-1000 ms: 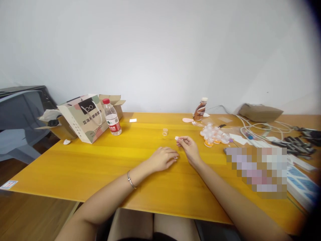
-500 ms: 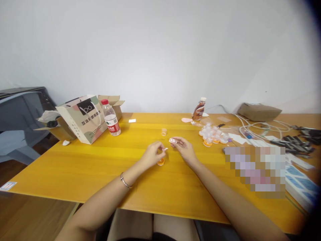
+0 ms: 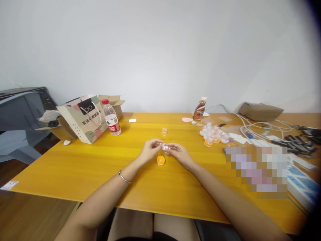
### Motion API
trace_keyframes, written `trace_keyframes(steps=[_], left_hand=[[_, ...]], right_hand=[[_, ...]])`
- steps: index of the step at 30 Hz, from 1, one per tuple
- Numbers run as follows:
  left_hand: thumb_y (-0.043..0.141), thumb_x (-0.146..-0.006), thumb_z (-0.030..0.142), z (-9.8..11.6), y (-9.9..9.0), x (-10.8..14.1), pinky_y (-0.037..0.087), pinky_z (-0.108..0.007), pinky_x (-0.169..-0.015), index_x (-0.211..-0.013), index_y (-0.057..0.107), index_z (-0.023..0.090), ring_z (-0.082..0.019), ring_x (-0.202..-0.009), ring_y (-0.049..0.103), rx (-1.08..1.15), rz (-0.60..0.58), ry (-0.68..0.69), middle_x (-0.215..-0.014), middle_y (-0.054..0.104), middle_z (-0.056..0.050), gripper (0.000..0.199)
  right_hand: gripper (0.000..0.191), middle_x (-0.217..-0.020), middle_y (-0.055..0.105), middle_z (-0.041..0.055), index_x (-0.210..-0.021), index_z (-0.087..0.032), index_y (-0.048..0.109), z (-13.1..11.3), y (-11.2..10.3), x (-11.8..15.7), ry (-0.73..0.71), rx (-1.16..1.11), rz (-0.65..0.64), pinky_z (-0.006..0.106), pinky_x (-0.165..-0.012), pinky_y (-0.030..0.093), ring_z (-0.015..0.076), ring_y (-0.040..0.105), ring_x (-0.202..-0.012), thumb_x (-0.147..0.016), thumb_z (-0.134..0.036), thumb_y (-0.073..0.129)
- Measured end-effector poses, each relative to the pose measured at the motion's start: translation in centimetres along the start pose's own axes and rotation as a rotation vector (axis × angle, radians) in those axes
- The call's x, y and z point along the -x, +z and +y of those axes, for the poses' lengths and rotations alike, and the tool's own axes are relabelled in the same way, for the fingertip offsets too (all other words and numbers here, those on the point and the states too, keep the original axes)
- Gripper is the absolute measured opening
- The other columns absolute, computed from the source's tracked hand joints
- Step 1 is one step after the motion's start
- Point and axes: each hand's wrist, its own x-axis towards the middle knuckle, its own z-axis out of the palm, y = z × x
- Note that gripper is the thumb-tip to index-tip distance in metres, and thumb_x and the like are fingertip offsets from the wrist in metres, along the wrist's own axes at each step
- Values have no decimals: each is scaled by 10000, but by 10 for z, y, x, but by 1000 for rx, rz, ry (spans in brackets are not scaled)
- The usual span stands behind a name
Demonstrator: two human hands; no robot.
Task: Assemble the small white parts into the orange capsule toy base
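Note:
Over the middle of the yellow wooden table, my left hand [image 3: 150,149] and my right hand [image 3: 179,152] meet at a small white piece with dark markings [image 3: 164,146]. Fingertips of both hands pinch it, one hand at each side. Whether it is one piece or two held together cannot be made out. Just below, on the table, sits a round orange cup-like part [image 3: 161,160] with a pale rim. A small clear cup [image 3: 164,131] stands beyond my hands.
At left are a paper bag [image 3: 86,122], a water bottle [image 3: 112,120] and cardboard boxes [image 3: 116,103]. On the right lie clear and orange containers [image 3: 213,134], a brown bottle [image 3: 200,109], white cables [image 3: 250,125] and black tools [image 3: 298,144].
My hands have come together, my right hand moving left and slightly down. The pieces that were apart now touch or overlap. The orange part is in fuller view.

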Motion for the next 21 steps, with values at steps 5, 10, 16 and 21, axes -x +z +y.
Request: trace_keyframes(steps=[5, 10, 16, 21], left_hand=[[564, -699, 198, -1, 4, 2, 461, -241, -691, -889, 581, 108, -125, -719, 589, -109, -1, -10, -800, 636, -70, 211], [534, -736, 200, 4, 0, 4, 452, -242, -694, -895, 594, 130, -125, -726, 575, -330, -12, 93, -811, 630, -59, 184], [486, -777, 205, 14, -5, 6, 419, -252, -769, -934, 600, 166, -129, -818, 527, -464, -69, 303, -878, 562, -56, 198], [471, -788, 199, 16, -8, 5, 409, -250, -789, -941, 603, 169, -131, -834, 530, -435, -99, 315, -891, 575, -58, 205]], right_hand=[[270, -905, 654, 36, -844, -185, 620, -2, 1, 1, -1, -5, -37, 348, -825, 451, 153, 600, -811, -593, -276, 663], [279, -914, 654, 49, -850, -180, 615, -1, 1, 1, 25, 17, -33, 356, -814, 454, 157, 605, -795, -598, -289, 660], [280, -845, 667, 34, -849, -187, 593, -3, -1, 0, -10, 13, 14, 355, -826, 436, 151, 611, -781, -594, -277, 666], [251, -868, 666, 21, -824, -193, 589, -6, -2, 2, -17, -9, -43, 340, -847, 420, 142, 609, -807, -594, -241, 674]])
